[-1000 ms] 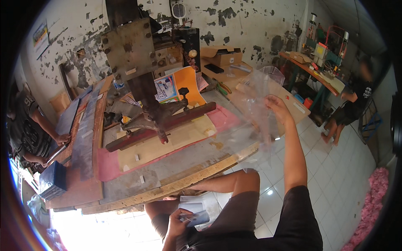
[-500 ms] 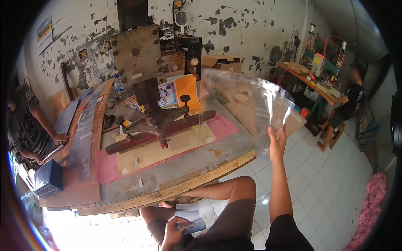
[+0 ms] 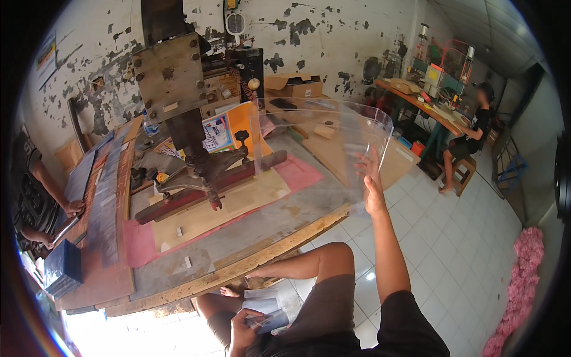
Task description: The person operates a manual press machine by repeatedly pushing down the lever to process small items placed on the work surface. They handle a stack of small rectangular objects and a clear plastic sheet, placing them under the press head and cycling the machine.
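My right hand (image 3: pixel 371 181) is raised at the table's right end, on a large clear plastic sheet (image 3: pixel 321 119). Its thumb shows near the sheet's edge, and the fingers look spread behind the see-through film. The sheet stands curved above the table's right side. Low over my lap, my left hand (image 3: pixel 242 328) is closed around a small bluish-grey, shiny flat piece (image 3: pixel 273 322). Left of the sheet stands a press with a long dark red bar (image 3: pixel 172 205). Beneath the bar lie a tan board (image 3: pixel 238 209) and pink sheeting (image 3: pixel 140 244).
A stack of dark blue pieces (image 3: pixel 62 269) sits at the table's left end, beside a co-worker's arm (image 3: pixel 50 181). The table's worn front edge (image 3: pixel 238 260) runs before my knees. A cardboard box (image 3: pixel 292 86) stands behind. Another person (image 3: pixel 470 134) sits at a bench on the right.
The scene has shifted left in the view. My right hand's fingers have spread from a tighter grip, and the sheet has changed its curve. My left hand keeps its piece over my lap.
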The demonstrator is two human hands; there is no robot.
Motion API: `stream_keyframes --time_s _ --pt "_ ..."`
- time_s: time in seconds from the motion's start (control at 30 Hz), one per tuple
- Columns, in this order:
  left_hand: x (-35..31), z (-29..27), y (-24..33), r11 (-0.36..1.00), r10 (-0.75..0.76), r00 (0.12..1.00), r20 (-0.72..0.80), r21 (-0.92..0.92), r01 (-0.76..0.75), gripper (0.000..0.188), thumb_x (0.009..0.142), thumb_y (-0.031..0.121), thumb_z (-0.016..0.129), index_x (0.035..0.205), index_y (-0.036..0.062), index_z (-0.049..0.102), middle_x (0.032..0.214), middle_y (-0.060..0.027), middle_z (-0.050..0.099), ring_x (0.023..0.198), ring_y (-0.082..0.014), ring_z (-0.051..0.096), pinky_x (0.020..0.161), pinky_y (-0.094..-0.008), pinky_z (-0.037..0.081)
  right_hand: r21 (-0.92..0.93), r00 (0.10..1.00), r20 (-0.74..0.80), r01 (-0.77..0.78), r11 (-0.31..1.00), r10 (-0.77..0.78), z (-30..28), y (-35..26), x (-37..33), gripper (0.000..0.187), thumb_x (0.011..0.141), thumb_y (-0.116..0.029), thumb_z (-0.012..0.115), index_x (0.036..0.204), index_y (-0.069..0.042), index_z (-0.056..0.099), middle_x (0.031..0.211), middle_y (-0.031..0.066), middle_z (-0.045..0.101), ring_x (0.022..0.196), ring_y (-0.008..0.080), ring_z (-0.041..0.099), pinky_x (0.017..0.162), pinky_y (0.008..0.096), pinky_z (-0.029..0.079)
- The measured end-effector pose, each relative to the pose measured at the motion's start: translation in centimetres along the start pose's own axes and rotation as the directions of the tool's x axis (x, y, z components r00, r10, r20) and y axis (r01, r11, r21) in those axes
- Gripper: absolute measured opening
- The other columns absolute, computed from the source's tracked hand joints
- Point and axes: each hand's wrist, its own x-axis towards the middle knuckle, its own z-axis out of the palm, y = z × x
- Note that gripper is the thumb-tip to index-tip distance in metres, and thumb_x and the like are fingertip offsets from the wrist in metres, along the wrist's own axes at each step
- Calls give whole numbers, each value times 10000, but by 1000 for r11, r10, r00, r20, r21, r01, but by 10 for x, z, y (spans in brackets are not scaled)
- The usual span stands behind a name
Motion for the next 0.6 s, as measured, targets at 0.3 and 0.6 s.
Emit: stream_keyframes --time_s 0.3,0.6 --pt "1 -2 13 990 -8 1000 13 -141 10 158 834 -119 718 950 -18 683 940 -112 752 884 -161 717 810 -302 585 -13 995 -99 -22 1000 20 14 -8 -3 1152 803 -813 560 1643 -111 202 1439 100 459 1226 209 439 1067 403 317" --pt "4 -3 1 997 7 1000 18 -73 -5 182 808 -114 738 953 -16 687 927 -103 753 881 -152 715 806 -287 573 -3 994 -105 -17 1000 16 16 -16 -1 1151 790 -834 546 1633 -116 234 1444 101 439 1243 216 421 1078 403 301"
